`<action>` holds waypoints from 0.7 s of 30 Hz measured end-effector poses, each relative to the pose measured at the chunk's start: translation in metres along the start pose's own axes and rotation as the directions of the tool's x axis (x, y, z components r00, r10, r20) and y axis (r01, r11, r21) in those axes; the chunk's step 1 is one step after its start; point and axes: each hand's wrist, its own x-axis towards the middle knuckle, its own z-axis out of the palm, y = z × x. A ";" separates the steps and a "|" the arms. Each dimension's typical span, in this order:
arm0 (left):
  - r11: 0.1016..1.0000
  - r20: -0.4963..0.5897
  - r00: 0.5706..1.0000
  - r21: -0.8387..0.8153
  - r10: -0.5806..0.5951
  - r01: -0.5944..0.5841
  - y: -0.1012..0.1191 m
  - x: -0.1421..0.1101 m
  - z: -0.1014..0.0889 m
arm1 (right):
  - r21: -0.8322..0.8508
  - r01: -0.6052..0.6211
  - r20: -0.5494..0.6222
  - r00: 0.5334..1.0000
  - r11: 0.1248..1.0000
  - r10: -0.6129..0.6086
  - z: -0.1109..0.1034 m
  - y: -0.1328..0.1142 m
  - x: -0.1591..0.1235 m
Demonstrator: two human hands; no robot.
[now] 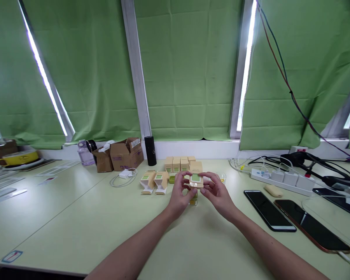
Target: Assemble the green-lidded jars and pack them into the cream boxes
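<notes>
Between my left hand (180,195) and my right hand (218,194) is a small tan cardboard box (196,184) with a green label. My fingers and thumbs grip it from both sides, above the table. Just below it stands a small clear container (194,200) with something yellow-green in it, partly hidden by the box and my left hand. To the left, two open tan cartons (147,182) lie tilted with flaps out. Beside my left hand is a green item (172,179), partly covered. Behind my hands stand several closed tan boxes (176,164).
Two phones (270,210) lie at the right, near a white power strip (282,181) and tangled cables. A black cylinder (150,151) and brown cardboard boxes (126,153) stand at the back left. A white charger (125,174) with coiled cable lies in front of them.
</notes>
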 end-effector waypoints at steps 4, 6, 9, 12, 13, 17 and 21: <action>1.000 -0.017 1.000 0.023 0.009 -0.009 0.000 0.000 0.000 | -0.021 -0.002 -0.001 1.000 1.000 0.002 -0.002 0.002 0.001; 0.999 -0.031 0.999 0.036 0.014 -0.013 0.000 0.001 0.001 | -0.031 0.004 -0.002 1.000 1.000 -0.004 -0.002 0.003 0.001; 0.999 -0.042 0.999 0.049 0.024 -0.022 -0.002 0.001 0.002 | -0.034 0.017 -0.003 1.000 0.999 -0.017 -0.002 0.004 0.001; 0.998 -0.044 0.998 0.059 0.032 -0.030 -0.004 0.002 0.002 | -0.033 0.018 -0.005 1.000 0.999 -0.018 -0.002 0.004 0.002; 0.997 -0.047 0.998 0.064 0.035 -0.032 -0.005 0.002 0.002 | -0.035 0.017 -0.007 1.000 0.999 -0.017 -0.002 0.005 0.002; 0.996 -0.051 0.998 0.078 0.044 -0.040 -0.006 0.003 0.001 | -0.040 0.017 -0.006 1.000 0.999 -0.017 -0.002 0.005 0.002; 0.995 -0.060 0.997 0.095 0.049 -0.044 -0.005 0.003 0.002 | -0.050 0.011 -0.006 1.000 0.999 -0.011 -0.003 0.008 0.003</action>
